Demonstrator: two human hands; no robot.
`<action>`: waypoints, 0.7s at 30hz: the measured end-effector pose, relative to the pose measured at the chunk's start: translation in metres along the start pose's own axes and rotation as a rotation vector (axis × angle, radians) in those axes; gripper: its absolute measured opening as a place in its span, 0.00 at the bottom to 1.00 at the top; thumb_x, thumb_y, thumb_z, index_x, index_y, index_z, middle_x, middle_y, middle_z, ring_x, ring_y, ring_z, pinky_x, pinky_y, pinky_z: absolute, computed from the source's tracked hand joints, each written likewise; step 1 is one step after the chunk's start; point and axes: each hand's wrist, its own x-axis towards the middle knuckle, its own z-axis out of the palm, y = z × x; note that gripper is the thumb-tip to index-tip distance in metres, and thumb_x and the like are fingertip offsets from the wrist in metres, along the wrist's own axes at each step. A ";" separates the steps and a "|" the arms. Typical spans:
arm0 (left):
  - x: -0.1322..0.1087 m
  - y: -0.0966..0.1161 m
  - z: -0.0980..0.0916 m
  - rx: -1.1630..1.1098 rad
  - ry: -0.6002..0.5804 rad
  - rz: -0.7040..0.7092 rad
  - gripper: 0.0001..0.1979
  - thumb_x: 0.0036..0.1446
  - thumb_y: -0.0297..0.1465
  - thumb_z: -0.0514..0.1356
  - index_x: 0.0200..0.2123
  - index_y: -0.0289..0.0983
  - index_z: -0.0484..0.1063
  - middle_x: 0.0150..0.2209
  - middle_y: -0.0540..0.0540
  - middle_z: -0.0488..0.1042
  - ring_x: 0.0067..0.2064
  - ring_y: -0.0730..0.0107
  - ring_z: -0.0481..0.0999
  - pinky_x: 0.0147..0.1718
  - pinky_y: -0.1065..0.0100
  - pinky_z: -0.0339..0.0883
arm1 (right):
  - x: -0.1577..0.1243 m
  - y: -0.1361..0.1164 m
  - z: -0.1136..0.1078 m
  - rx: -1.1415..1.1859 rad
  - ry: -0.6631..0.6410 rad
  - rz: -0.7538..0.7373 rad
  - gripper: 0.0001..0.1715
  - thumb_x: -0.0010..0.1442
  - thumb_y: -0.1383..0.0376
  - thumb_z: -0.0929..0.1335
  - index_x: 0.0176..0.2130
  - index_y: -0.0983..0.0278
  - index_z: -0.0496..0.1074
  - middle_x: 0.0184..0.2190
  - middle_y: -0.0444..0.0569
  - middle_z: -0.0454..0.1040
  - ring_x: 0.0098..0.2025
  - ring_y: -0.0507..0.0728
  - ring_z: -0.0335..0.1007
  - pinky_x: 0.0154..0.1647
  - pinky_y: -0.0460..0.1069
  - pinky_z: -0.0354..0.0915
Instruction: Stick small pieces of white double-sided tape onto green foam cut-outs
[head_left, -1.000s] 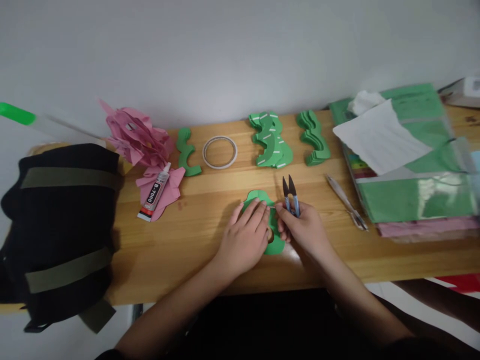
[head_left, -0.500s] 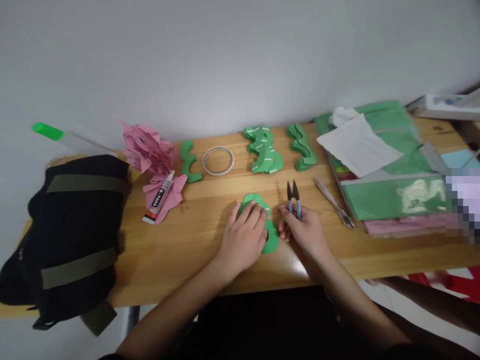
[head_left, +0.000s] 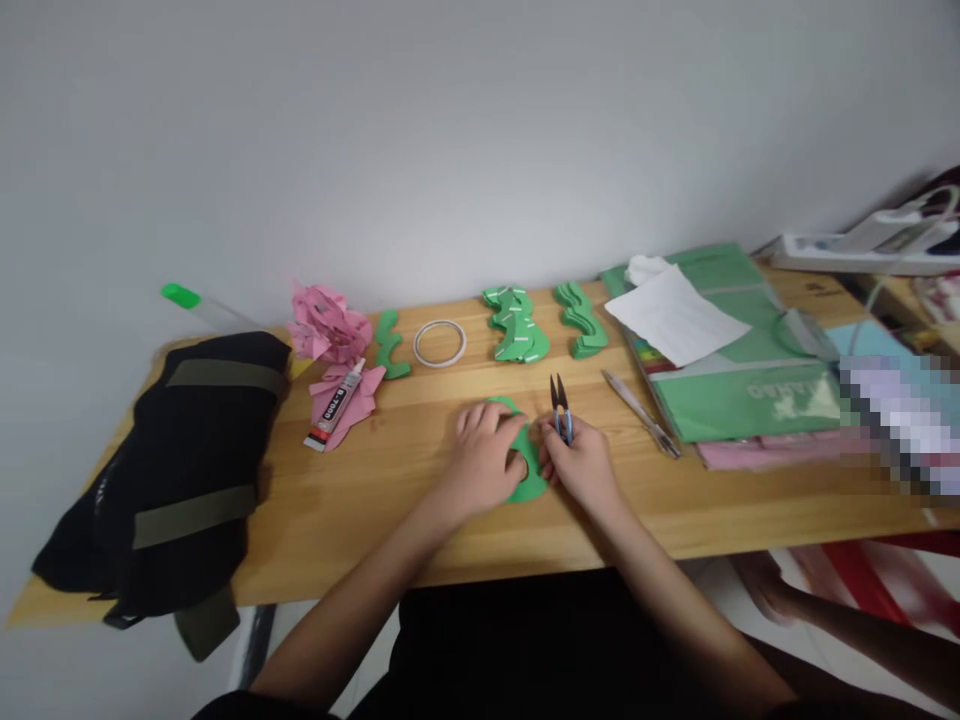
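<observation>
My left hand (head_left: 484,460) rests on a wavy green paper piece (head_left: 531,486), its fingers spread over the upper part. Held in my right hand (head_left: 577,460) are small thread snips (head_left: 560,410), blades pointing away from me, beside the piece's right edge. Behind them stand a stack of green cutouts with white strips (head_left: 516,330) and another green stack (head_left: 580,320). A roll of tape (head_left: 439,344) lies to their left, next to a further green cutout (head_left: 391,346).
Left are pink paper pieces (head_left: 328,322), a glue tube (head_left: 334,405) and a black bag (head_left: 195,460). Right are a pen (head_left: 641,413), a white tissue (head_left: 679,316) and green packets (head_left: 750,395). A power strip (head_left: 862,255) sits far right; a person's limb (head_left: 840,605) shows below.
The view has shifted, so the tabletop items appear moved. My left thumb has moved away from the fingers, and my right hand with the snips is closer to the left hand.
</observation>
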 end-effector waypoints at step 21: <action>0.011 -0.034 -0.058 -0.210 0.216 -0.174 0.07 0.59 0.33 0.57 0.35 0.36 0.73 0.36 0.45 0.78 0.39 0.65 0.77 0.41 0.64 0.71 | -0.010 -0.014 -0.006 0.463 0.001 -0.040 0.26 0.55 0.45 0.68 0.37 0.66 0.72 0.13 0.37 0.63 0.12 0.47 0.56 0.12 0.43 0.52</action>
